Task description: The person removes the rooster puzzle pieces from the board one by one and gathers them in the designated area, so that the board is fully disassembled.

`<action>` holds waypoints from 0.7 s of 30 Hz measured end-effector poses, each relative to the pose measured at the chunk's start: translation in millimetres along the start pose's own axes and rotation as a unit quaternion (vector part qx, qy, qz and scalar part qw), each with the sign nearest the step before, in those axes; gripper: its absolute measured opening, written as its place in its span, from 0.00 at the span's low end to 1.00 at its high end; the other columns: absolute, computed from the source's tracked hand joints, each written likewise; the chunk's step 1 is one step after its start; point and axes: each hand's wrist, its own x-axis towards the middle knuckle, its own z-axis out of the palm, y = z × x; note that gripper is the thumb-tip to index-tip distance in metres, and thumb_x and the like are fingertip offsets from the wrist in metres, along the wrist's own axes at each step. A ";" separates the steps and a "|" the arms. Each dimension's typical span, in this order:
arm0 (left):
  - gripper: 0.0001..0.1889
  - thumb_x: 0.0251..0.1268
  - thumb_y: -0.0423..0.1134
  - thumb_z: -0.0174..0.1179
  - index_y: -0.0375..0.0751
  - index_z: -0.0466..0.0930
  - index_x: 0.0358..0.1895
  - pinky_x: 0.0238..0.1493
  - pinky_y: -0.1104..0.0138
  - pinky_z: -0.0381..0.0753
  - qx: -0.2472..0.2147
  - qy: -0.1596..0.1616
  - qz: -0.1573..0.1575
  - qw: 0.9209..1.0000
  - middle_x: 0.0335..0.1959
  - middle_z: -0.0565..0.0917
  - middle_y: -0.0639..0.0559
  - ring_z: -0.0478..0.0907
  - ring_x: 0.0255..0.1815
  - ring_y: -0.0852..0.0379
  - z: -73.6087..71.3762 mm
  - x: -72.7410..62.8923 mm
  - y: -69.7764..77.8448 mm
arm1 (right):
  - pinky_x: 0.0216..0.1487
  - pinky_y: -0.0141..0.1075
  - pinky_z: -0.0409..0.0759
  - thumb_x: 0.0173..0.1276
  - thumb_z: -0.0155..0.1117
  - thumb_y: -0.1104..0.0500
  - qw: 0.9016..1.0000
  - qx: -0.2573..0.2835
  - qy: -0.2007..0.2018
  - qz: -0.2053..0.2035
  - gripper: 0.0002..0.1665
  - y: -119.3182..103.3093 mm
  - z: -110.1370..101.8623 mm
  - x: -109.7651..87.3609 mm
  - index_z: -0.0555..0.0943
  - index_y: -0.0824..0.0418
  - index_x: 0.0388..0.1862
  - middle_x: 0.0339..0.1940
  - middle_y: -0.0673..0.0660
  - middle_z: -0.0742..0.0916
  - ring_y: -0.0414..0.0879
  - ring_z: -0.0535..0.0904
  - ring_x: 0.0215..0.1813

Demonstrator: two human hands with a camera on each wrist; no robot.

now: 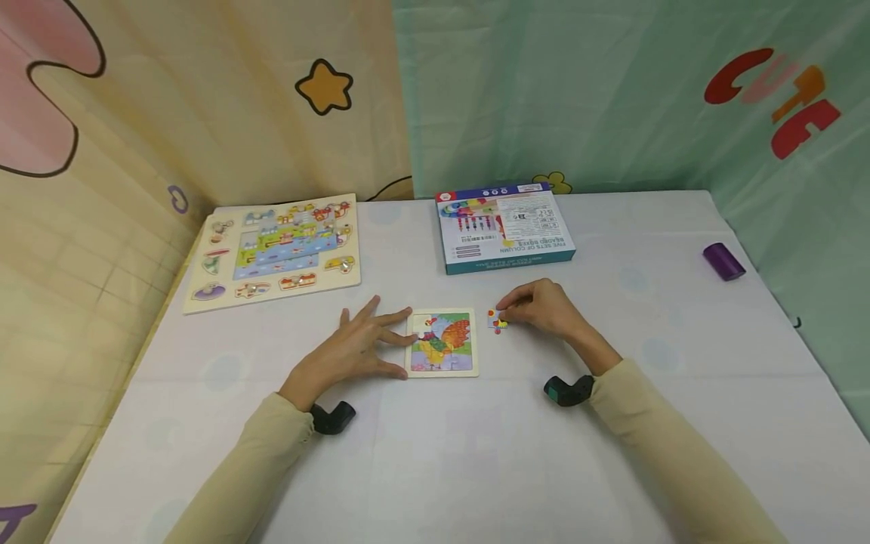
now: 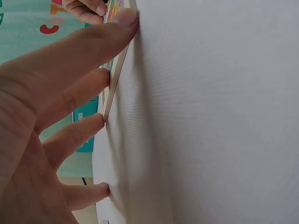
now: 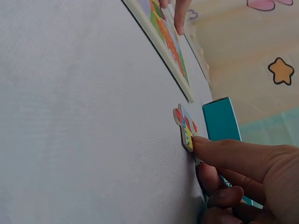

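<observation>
A small square puzzle (image 1: 442,363) with a pale frame and a rooster picture lies flat on the table, a pale patch showing at its upper left. My left hand (image 1: 360,344) is spread beside it, thumb and some fingertips touching its left side. To the right of the puzzle, my right hand (image 1: 544,308) pinches a small puzzle piece (image 1: 492,319) at its right edge. Red and yellow marks on the piece (image 3: 187,123) show in the right wrist view, where it is at the tabletop. In the left wrist view, the left thumb (image 2: 124,18) rests against the frame's edge.
At the back left lies a wooden knob puzzle board (image 1: 272,295), with blue picture boards on it. A teal and white box (image 1: 510,263) lies behind the right hand. The purple cylinder (image 1: 723,261) is near the right edge. Curtains (image 1: 578,91) hang behind the table.
</observation>
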 end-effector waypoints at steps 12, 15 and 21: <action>0.34 0.41 0.57 0.78 0.57 0.83 0.58 0.61 0.24 0.35 -0.004 0.002 0.000 1.000 0.74 0.65 0.56 0.39 0.78 0.31 1.1 1.1 -1.1 | 0.38 0.37 0.75 0.62 0.72 0.61 1.000 -0.009 0.004 -0.009 0.07 -1.7 0.7 -0.9 0.89 0.61 0.38 0.38 0.55 0.88 0.48 0.77 0.39; 0.34 0.41 0.56 0.78 0.57 0.83 0.58 0.61 0.24 0.35 -0.007 0.001 -0.003 1.000 0.74 0.65 0.56 0.39 0.78 0.31 1.0 0.7 -0.8 | 0.38 0.37 0.75 0.62 0.72 0.60 1.000 -0.006 0.001 -0.011 0.07 -1.5 0.6 -1.4 0.89 0.61 0.39 0.39 0.55 0.88 0.49 0.77 0.39; 0.34 0.40 0.56 0.78 0.56 0.83 0.57 0.60 0.23 0.36 -0.003 0.005 0.001 1.000 0.74 0.66 0.54 0.40 0.77 0.30 1.1 0.7 -1.0 | 0.38 0.36 0.75 0.66 0.69 0.59 1.000 -0.009 0.018 -0.008 0.09 -3.7 3.1 -0.9 0.88 0.61 0.42 0.38 0.55 0.87 0.49 0.76 0.38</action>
